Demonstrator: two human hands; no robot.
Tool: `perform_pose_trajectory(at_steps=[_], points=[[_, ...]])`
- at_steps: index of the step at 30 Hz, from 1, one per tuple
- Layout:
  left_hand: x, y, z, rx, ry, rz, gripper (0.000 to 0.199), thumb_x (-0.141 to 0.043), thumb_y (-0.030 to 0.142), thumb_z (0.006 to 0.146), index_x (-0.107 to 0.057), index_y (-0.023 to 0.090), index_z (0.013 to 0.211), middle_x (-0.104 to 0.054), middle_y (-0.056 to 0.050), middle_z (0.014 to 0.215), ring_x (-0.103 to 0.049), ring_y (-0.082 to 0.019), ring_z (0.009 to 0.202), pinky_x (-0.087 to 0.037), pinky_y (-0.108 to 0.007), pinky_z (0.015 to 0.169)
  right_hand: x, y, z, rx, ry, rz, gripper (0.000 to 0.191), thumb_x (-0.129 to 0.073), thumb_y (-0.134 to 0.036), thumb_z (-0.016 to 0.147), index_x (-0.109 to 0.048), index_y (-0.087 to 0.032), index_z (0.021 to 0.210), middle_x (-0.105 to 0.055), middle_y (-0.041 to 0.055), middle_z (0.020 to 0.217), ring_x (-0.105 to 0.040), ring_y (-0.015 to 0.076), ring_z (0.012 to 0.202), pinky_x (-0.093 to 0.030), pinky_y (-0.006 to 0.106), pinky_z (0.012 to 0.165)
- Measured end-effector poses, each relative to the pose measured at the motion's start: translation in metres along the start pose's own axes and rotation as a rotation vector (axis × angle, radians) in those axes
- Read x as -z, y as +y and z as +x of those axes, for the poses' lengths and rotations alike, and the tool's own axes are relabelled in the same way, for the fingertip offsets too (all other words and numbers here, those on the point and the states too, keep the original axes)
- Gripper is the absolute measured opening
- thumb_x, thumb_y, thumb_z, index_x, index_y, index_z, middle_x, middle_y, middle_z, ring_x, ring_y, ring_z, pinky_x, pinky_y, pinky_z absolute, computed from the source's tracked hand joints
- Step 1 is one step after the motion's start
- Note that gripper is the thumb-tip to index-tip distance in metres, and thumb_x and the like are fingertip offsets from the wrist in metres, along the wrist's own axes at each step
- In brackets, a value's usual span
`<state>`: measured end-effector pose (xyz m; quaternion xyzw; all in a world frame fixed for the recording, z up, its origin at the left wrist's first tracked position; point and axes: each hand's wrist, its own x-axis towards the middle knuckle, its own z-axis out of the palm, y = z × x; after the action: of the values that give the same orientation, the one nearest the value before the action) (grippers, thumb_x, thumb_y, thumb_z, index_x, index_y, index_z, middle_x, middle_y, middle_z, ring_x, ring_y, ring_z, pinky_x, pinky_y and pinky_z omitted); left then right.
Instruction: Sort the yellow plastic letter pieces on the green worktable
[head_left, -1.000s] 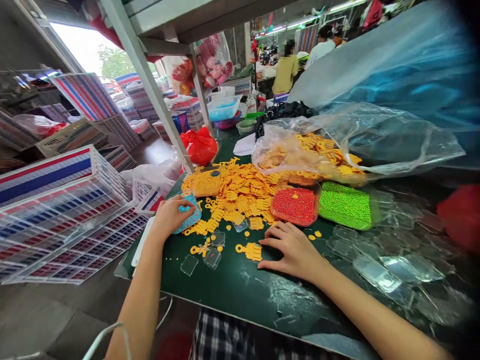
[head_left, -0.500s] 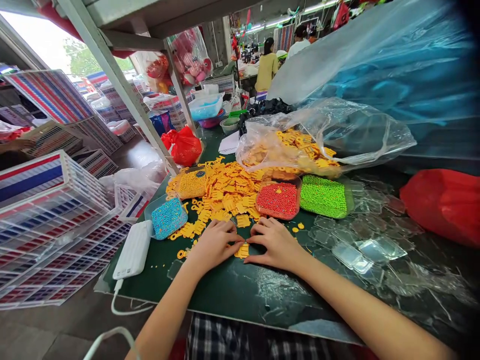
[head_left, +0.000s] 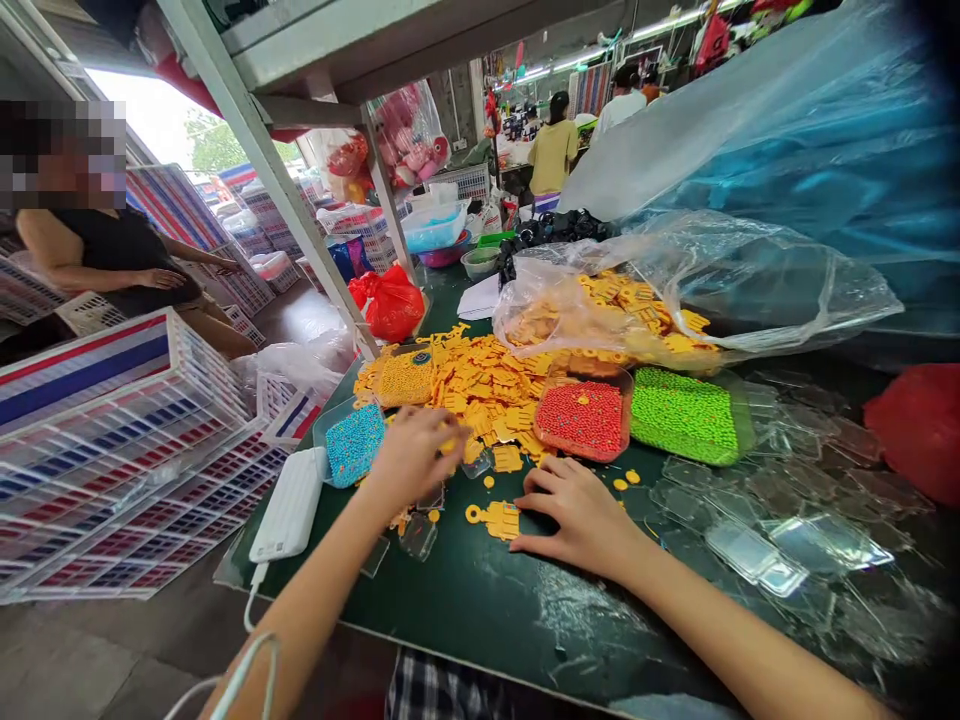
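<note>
A flat yellow plastic piece with a ring at one end [head_left: 499,520] lies on the green tabletop, small coloured spots at its right side. Beside its right edge rests my right hand [head_left: 581,510], thumb and fingers apart, fingertips at or very near the piece. My left hand [head_left: 409,460] is raised over the table by the yellow pile, its fingers apart and blurred. Around the hands are a tray of blue beads [head_left: 354,443], a tray of yellow beads [head_left: 406,380], a tray of red beads [head_left: 581,415] and a heap of yellow pieces [head_left: 487,375].
Green beads [head_left: 684,415] fill another tray. Clear plastic cases [head_left: 757,550] spread across the right side. A white power bank [head_left: 289,505] with a cable lies at the left edge. A clear bag [head_left: 600,310] holds yellow pieces. A shelf post [head_left: 277,190] rises behind; a person [head_left: 112,250] stands left.
My left hand has left the yellow piece and moved left and up. The piece now shows fully beside my right hand. A person has come into view at left; the camera view has shifted.
</note>
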<state>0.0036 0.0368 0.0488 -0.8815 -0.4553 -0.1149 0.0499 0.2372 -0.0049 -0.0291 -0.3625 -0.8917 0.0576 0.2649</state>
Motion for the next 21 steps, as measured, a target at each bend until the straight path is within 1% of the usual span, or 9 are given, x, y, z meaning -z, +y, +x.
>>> perform_pose_trajectory(at_steps=[2,4,5,7,9,11,15,18,21], points=[[0.011,-0.034,0.019,0.238,0.044,-0.012,0.035,-0.040,0.035,0.096,-0.071,0.020,0.102,-0.071,-0.006,0.101,-0.063,-0.020,0.092,-0.043,-0.032,0.084,-0.001,0.001,-0.001,0.000,0.007,0.010,0.040,-0.069,-0.060,0.076,-0.075,-0.022,0.088,-0.068,0.0056,0.084,-0.058,0.0228,0.084,-0.041,0.035,0.073],[0.018,-0.068,0.038,0.475,-0.018,0.051,0.042,-0.035,0.039,0.097,-0.069,0.017,0.107,-0.072,-0.008,0.103,-0.064,-0.021,0.089,-0.045,-0.030,0.079,-0.002,0.002,-0.002,-0.004,0.007,0.018,0.039,-0.071,-0.059,0.074,-0.074,-0.022,0.088,-0.067,0.0050,0.084,-0.058,0.0226,0.084,-0.042,0.036,0.074],[0.019,-0.084,0.047,0.537,-0.109,0.085,0.044,-0.035,0.043,0.096,-0.069,0.017,0.108,-0.072,-0.008,0.104,-0.065,-0.022,0.090,-0.045,-0.030,0.078,-0.001,0.002,-0.002,-0.008,0.005,0.020,0.039,-0.072,-0.059,0.074,-0.074,-0.022,0.088,-0.067,0.0048,0.084,-0.058,0.0225,0.084,-0.042,0.036,0.075],[0.018,-0.108,0.060,0.593,-0.209,0.120,0.044,-0.042,0.049,0.092,-0.072,0.017,0.095,-0.073,-0.009,0.094,-0.066,-0.025,0.087,-0.046,-0.032,0.077,-0.001,0.002,-0.002,-0.014,-0.002,0.021,0.039,-0.072,-0.058,0.074,-0.074,-0.023,0.089,-0.067,0.0046,0.084,-0.058,0.0225,0.084,-0.043,0.036,0.076],[0.014,-0.122,0.068,0.604,-0.284,0.139,0.040,-0.051,0.051,0.086,-0.073,0.018,0.080,-0.073,-0.008,0.082,-0.067,-0.027,0.085,-0.045,-0.034,0.079,0.000,0.002,-0.002,-0.012,-0.007,0.019,0.039,-0.070,-0.059,0.075,-0.074,-0.023,0.089,-0.067,0.0048,0.085,-0.059,0.0223,0.085,-0.043,0.037,0.077],[0.008,-0.128,0.074,0.608,-0.343,0.153,0.035,-0.059,0.050,0.080,-0.072,0.019,0.075,-0.073,-0.008,0.080,-0.067,-0.028,0.087,-0.045,-0.036,0.083,0.000,0.001,-0.002,-0.006,-0.004,0.020,0.039,-0.069,-0.059,0.076,-0.074,-0.023,0.088,-0.066,0.0048,0.085,-0.059,0.0219,0.084,-0.044,0.036,0.076],[-0.002,-0.126,0.080,0.604,-0.409,0.158,0.031,-0.067,0.049,0.073,-0.074,0.020,0.079,-0.074,-0.010,0.089,-0.066,-0.030,0.092,-0.045,-0.038,0.085,-0.001,0.001,-0.001,0.004,0.012,0.013,0.039,-0.068,-0.060,0.077,-0.074,-0.023,0.086,-0.066,0.0045,0.084,-0.059,0.0214,0.082,-0.043,0.036,0.075],[-0.004,-0.124,0.083,0.610,-0.419,0.166,0.028,-0.070,0.046,0.070,-0.075,0.022,0.083,-0.075,-0.009,0.090,-0.066,-0.030,0.093,-0.045,-0.036,0.084,-0.001,0.002,-0.002,0.010,0.006,-0.004,0.040,-0.067,-0.061,0.078,-0.074,-0.023,0.087,-0.066,0.0050,0.084,-0.059,0.0216,0.083,-0.042,0.036,0.075],[0.002,-0.118,0.084,0.631,-0.391,0.191,0.023,-0.070,0.042,0.072,-0.075,0.022,0.081,-0.075,-0.008,0.090,-0.066,-0.031,0.094,-0.043,-0.039,0.088,-0.001,0.002,-0.002,0.015,0.004,-0.012,0.041,-0.067,-0.061,0.077,-0.073,-0.023,0.089,-0.067,0.0049,0.084,-0.059,0.0218,0.084,-0.041,0.035,0.075]])
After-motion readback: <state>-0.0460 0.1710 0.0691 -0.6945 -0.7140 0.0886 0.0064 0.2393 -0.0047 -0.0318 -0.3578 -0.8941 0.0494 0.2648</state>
